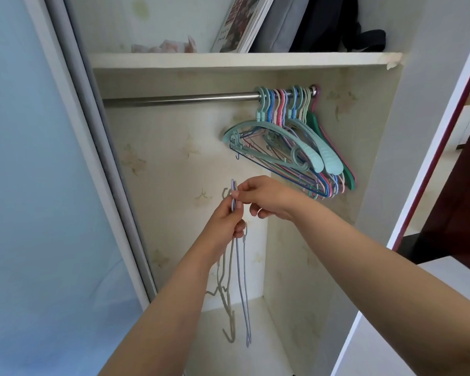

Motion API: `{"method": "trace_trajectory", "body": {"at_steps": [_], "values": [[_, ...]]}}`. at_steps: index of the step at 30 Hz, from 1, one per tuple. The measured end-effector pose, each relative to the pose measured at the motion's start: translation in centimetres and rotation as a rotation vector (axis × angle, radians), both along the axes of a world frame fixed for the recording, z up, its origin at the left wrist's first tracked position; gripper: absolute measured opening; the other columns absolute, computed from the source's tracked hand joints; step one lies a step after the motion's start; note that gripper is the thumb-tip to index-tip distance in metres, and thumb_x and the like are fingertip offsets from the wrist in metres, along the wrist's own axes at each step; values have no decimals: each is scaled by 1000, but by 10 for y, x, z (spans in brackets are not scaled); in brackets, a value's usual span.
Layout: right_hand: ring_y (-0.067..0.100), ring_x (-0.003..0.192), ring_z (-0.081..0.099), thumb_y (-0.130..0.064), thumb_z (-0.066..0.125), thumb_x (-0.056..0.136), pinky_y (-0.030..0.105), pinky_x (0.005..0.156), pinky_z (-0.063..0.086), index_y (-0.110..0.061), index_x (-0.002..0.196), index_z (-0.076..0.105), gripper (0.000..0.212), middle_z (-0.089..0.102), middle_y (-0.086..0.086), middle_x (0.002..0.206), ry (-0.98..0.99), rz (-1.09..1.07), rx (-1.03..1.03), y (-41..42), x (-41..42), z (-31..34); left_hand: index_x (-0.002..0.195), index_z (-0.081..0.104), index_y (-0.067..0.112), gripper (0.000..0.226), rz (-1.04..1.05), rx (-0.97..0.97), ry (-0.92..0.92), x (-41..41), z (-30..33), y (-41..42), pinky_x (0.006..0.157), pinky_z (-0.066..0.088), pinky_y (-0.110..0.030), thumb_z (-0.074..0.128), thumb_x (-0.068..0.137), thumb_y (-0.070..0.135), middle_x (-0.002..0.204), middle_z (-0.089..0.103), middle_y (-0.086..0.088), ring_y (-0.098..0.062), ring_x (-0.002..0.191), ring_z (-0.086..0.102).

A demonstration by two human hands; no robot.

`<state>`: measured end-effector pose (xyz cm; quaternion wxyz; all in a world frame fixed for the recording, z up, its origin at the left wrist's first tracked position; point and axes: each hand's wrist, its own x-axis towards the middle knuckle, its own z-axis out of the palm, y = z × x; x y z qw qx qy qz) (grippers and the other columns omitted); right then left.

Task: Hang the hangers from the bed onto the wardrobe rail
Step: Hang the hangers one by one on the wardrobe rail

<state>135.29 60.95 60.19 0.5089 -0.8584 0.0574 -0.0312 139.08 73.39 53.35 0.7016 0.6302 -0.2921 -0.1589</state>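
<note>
My left hand [225, 223] grips two thin wire hangers by their necks, a lilac hanger [242, 291] and a beige hanger [224, 291]; both dangle down inside the wardrobe. My right hand [266, 198] pinches the lilac hanger's hook just above my left hand. Above and to the right, the steel wardrobe rail [179, 100] carries several coloured hangers [291, 147] bunched at its right end. The left stretch of the rail is bare.
A shelf [228, 60] above the rail holds a framed picture [242, 23], folded grey fabric and a dark bag. The sliding door [46, 199] stands at the left. The wardrobe's right side panel [377, 172] is close to the hung hangers.
</note>
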Motion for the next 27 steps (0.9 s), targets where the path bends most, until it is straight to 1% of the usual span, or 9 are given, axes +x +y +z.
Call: {"method": "trace_trajectory", "body": {"at_steps": [4,7,11,15,18,21,23,26,27], "values": [[10,63,55,-28,64,88,21,54,41,-17,85,62,12,61,-5,72,10,-12,33,0,-4,-5,112,56,24,15,-13,-13,-13,-1,-1,6,46,27,-21,46,102,23,67,39,4,-9,49,30],[10,74,56,-20,63,85,22,62,44,-17,82,66,5,63,-5,77,4,-42,178,2,-5,-14,107,60,25,18,-7,-51,36,-2,-5,7,45,24,-20,43,102,29,65,44,11,-9,50,28],[11,79,56,-19,67,86,22,67,47,-17,85,68,2,65,-3,82,2,-86,433,4,-6,-29,99,66,24,24,118,-59,93,1,-12,6,54,39,-26,43,102,30,73,46,3,-12,56,39],[12,86,58,-26,70,85,23,72,46,-20,80,65,9,67,-9,84,-51,-113,472,6,-10,-42,99,58,20,23,244,-16,85,5,-21,8,58,43,-30,37,104,30,83,52,-3,-14,55,45],[12,93,60,-23,67,87,24,76,46,-19,90,67,6,70,-3,96,-70,-115,501,12,-10,-46,103,59,20,25,236,17,77,4,-24,7,59,43,-29,35,104,29,91,56,2,-13,60,44],[13,84,65,-36,59,92,26,74,50,-15,87,65,22,69,-2,88,-63,-177,488,18,-13,-43,87,58,18,26,298,-3,189,11,-29,9,62,47,-30,37,103,19,88,53,-2,-15,64,45],[14,67,67,-48,51,94,26,63,54,-12,83,61,38,69,0,77,-57,-255,406,17,-16,-39,83,52,16,23,356,-75,278,20,-33,15,58,44,-28,38,102,14,85,48,0,-14,60,42],[17,46,61,-41,46,97,26,52,54,-11,76,53,38,62,5,56,-43,-332,243,5,-23,-38,106,49,15,13,402,-157,312,27,-37,25,49,37,-21,39,103,23,83,39,4,-11,57,35],[17,45,60,-39,44,98,26,52,54,-11,73,52,39,60,6,53,-35,-338,176,1,-24,-38,122,47,14,25,429,-146,313,29,-37,27,49,35,-21,38,104,30,84,38,4,-10,56,33]]}}
